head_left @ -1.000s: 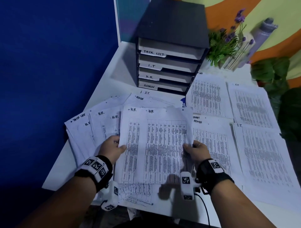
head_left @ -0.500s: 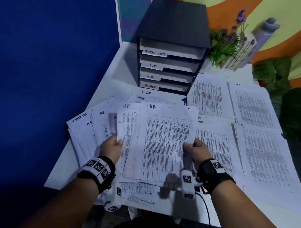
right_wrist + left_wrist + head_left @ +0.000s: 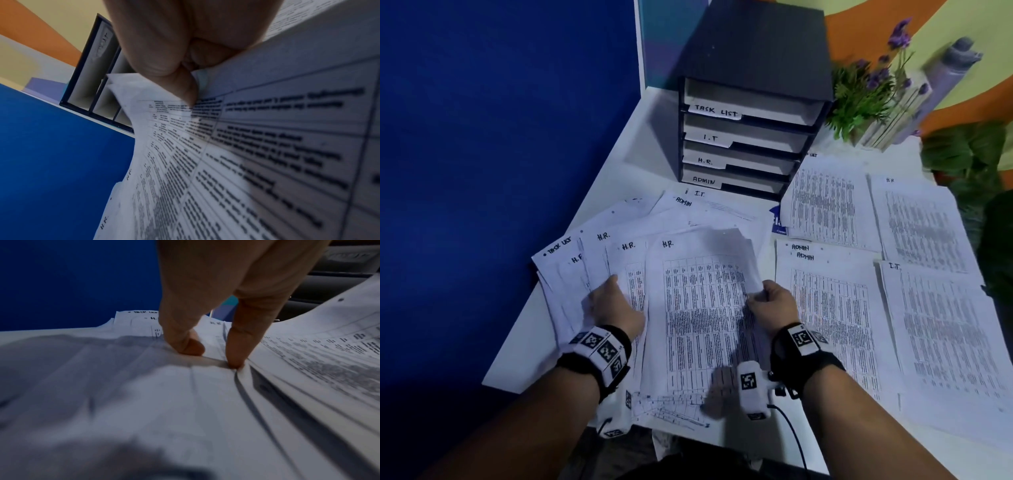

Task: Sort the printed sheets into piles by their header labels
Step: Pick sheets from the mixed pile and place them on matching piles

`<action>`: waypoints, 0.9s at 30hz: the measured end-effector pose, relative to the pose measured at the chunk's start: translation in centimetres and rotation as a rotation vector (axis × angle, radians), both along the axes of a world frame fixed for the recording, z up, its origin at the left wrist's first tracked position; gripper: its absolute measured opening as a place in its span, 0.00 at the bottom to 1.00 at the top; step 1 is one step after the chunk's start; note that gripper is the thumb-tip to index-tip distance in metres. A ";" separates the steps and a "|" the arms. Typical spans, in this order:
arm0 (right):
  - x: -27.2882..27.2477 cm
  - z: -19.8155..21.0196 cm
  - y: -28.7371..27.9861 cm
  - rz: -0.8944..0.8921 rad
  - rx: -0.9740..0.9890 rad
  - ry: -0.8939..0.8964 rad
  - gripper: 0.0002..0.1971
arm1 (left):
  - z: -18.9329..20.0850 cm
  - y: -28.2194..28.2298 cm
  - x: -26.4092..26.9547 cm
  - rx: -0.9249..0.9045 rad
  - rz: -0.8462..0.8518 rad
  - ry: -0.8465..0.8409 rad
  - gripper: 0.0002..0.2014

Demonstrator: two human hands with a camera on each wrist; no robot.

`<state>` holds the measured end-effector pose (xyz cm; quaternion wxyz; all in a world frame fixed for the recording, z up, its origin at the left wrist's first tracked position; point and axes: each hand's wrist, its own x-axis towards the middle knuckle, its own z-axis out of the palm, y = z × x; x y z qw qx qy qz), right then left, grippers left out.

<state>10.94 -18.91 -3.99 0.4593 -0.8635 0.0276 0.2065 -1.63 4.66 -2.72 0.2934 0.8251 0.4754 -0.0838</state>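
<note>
From the head view, my right hand (image 3: 774, 305) pinched the top H.R. sheet (image 3: 698, 308) off the fanned stack my left hand (image 3: 613, 308) pressed flat; next it belonged on the H.R. pile (image 3: 921, 219), far right.

Left wrist: fingertips (image 3: 234, 363) pinned paper near the table's left edge.

Right wrist: thumb and fingers clamped the sheet's curled edge.

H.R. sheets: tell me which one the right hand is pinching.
The frontmost H.R. sheet: the right hand pinches its right edge; the others fan out behind, under the left hand.
</note>
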 end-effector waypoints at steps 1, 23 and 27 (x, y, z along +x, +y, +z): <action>-0.2 -0.1 0.2 0.001 0.002 0.009 0.07 | -0.2 0.0 0.0 -0.024 -0.002 -0.027 0.42; -0.3 1.3 2.2 0.046 0.118 0.101 0.10 | -1.4 1.7 -0.4 -0.107 0.207 -0.070 0.51; -0.2 1.7 1.7 0.015 0.190 0.115 0.20 | -1.5 1.3 -0.9 -0.151 0.186 -0.187 0.42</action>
